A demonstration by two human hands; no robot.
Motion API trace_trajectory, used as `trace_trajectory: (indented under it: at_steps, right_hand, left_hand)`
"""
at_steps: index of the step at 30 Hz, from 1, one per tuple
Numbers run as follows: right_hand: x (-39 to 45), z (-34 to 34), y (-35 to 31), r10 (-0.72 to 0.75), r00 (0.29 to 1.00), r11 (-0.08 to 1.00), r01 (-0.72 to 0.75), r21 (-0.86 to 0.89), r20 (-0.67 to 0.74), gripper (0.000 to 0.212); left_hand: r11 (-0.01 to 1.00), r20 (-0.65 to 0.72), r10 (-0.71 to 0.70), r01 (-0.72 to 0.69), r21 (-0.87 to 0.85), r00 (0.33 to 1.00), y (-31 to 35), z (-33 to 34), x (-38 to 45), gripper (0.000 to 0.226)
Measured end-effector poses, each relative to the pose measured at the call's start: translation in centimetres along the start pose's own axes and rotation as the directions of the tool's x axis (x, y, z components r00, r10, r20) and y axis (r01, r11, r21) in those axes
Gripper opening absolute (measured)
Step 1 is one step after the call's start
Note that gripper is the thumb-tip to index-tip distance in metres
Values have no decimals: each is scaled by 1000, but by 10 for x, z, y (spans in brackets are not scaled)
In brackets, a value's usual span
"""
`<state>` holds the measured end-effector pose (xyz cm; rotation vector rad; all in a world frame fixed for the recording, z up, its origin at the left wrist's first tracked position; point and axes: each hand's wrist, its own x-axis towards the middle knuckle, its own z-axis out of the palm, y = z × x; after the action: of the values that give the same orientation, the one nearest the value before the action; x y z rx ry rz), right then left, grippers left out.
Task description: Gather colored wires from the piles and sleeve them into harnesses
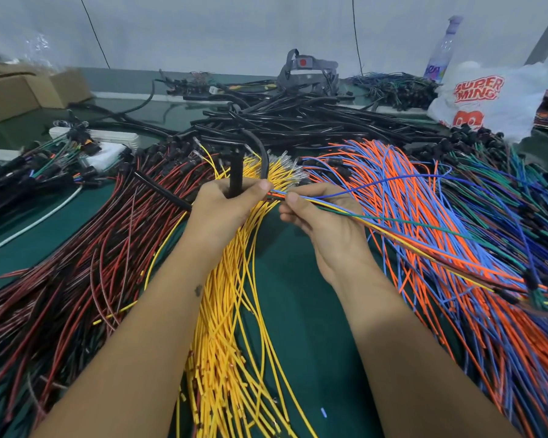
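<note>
Between your two hands, above the middle of the bench (285,279), the gathered wire bundle (393,230) of blue, yellow, green and orange wires runs from your fingertips out to the right, its far ends carrying dark connectors. Your right hand (317,222) pinches the bundle near its left tip, thumb and fingers curled round it. Your left hand (225,207) grips a black sleeve tube (235,175) held upright, fingers wrapped round its lower part; the bundle tip sits just beside this hand.

Under your forearms lies the yellow wire pile (234,343). To its left lies the red and black wire pile (76,279); to its right, the orange and blue wire pile (424,191), then green and blue wires (503,191). Behind them lies a heap of black tubing (298,118). A white plastic bag (487,96) and a bottle (443,49) stand far right, cardboard boxes (19,93) far left.
</note>
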<state>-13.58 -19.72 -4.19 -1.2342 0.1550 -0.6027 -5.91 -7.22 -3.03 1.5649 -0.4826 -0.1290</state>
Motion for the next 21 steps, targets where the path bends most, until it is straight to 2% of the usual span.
trace_trajectory:
  at_steps: [5,10,13,16,18,19,21]
  right_hand:
    - [-1,2,0,-2,1000,1000,2,9,5,5]
    - [0,3,1,32,999,990,-36,139,27,6]
    - [0,4,4,52,998,982,-60,179,46,8]
    - [3,3,5,45,999,988,-45,148,4,7]
    - [4,2,4,37,999,991,-32,130,-39,10]
    - [5,2,4,38,998,991,-31,128,-50,11]
    - [6,2,4,44,997,991,-36,129,-66,15]
  left_hand:
    - [997,-21,-33,31,-71,999,-1,0,2,12]
    - [985,74,-37,49,-163,997,-1,-4,3,9]
    - [992,75,-8,17,-121,997,1,-4,0,10]
    - [979,-20,161,-157,127,987,2,0,-5,5]
    - [913,-11,339,-326,244,941,5,0,-8,15]
    - [855,18,439,-424,299,898,6,-1,-7,20]
    - [672,97,586,-549,497,804,6,-5,-4,27]
